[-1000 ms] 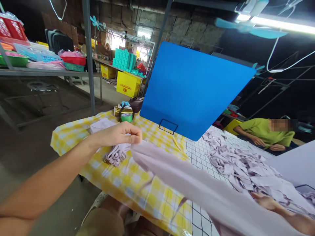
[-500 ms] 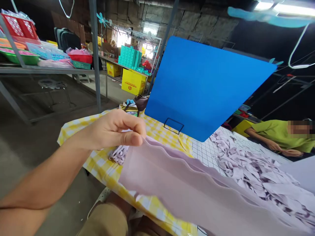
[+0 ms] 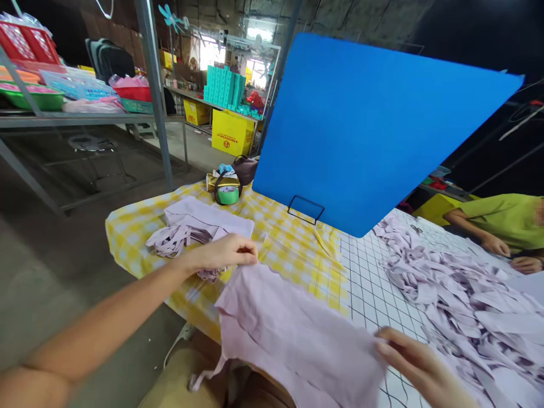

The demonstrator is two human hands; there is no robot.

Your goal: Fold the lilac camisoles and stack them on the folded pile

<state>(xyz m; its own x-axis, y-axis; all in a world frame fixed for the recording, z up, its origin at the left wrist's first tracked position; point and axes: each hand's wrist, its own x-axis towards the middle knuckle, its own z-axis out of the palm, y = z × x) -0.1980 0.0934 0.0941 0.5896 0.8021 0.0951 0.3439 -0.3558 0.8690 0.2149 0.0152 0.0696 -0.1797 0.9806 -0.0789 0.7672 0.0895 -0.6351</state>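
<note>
Your left hand (image 3: 233, 251) pinches one corner of the pale lilac thin fabric piece (image 3: 293, 328); your right hand (image 3: 419, 360) pinches its opposite end, probably to keep it spread. It hangs between them, over your lap and the table's near edge. Beyond your left wrist, the flat lilac fabric stack (image 3: 204, 216) sits on the yellow-and-white checked tablecloth (image 3: 297, 255), well apart from the tangled lilac fabric heap (image 3: 446, 283) at right, likely so they don't mix.

Head-worn camera | faces forward and down | checked tablecloth (image 3: 308, 258) close below | blue board (image 3: 365, 130) beyond
</note>
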